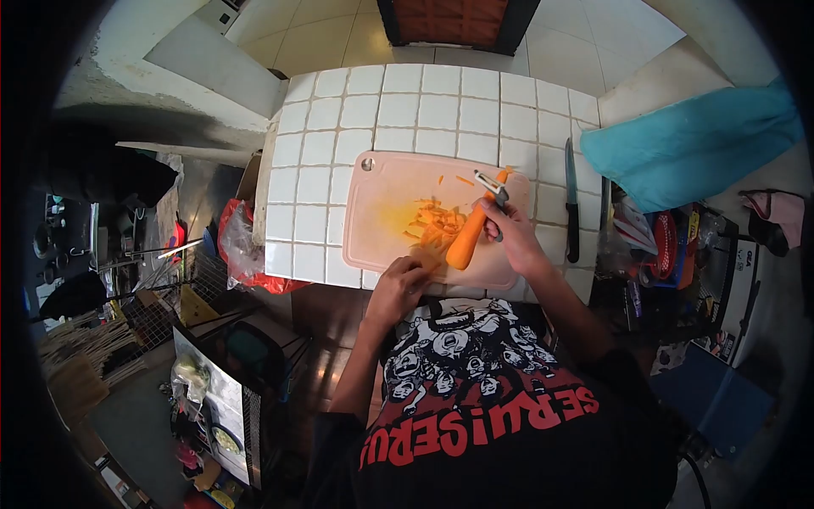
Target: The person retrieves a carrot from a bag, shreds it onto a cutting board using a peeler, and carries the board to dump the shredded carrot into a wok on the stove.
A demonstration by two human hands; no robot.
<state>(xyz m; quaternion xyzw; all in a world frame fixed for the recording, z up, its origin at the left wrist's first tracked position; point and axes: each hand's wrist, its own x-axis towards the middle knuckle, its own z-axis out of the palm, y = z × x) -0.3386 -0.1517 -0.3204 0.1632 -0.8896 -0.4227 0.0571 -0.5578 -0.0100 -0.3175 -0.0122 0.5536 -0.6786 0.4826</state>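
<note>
A thick orange carrot (pixel 467 241) slants over the right half of a pink cutting board (pixel 373 246). My right hand (pixel 514 235) is closed around it and also holds a vegetable peeler (pixel 490 184), its metal head pointing away from me. A loose heap of carrot peels (pixel 434 222) lies mid-board, left of the carrot. At the board's near edge my left hand (pixel 402 287) has its fingers bent together beside the lower peels. Something orange and blurred shows at its fingertips; what it grips is unclear.
A kitchen knife (pixel 572 204) with a black handle lies right of the board on the white tiled counter (pixel 314 161). A teal cloth (pixel 691 148) hangs at the right. Red and clear plastic bags (pixel 242 246) hang off the left edge.
</note>
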